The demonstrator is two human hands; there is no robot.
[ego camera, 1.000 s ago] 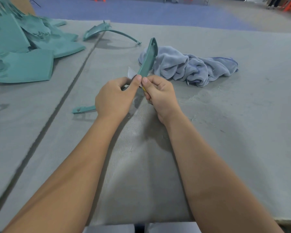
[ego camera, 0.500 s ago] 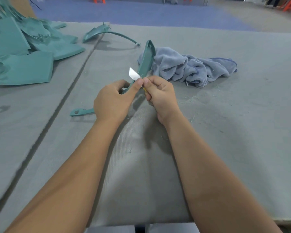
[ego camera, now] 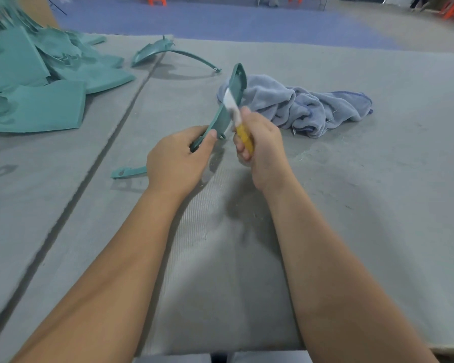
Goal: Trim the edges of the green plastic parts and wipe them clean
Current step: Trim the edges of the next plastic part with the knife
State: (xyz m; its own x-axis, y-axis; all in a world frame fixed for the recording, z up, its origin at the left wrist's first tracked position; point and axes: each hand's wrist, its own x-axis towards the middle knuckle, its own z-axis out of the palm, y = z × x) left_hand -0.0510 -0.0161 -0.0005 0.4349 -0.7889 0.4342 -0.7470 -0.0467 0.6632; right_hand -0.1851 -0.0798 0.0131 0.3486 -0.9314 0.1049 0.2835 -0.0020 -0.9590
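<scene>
Left hand (ego camera: 177, 161) grips the light, stiff green part (ego camera: 224, 113) mid-frame near its lower end; right hand (ego camera: 260, 142) grips the knife (ego camera: 244, 138).

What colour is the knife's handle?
Yellow; the knife handle shows in the right hand, head view.

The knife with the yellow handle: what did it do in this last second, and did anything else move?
The right hand slid the knife up along the edge of the green part, away from the left hand; its blade now lies near the part's upper end and the handle shows. The left hand still grips the part's lower section. The blue towel and the pile of green parts stayed put.
</scene>
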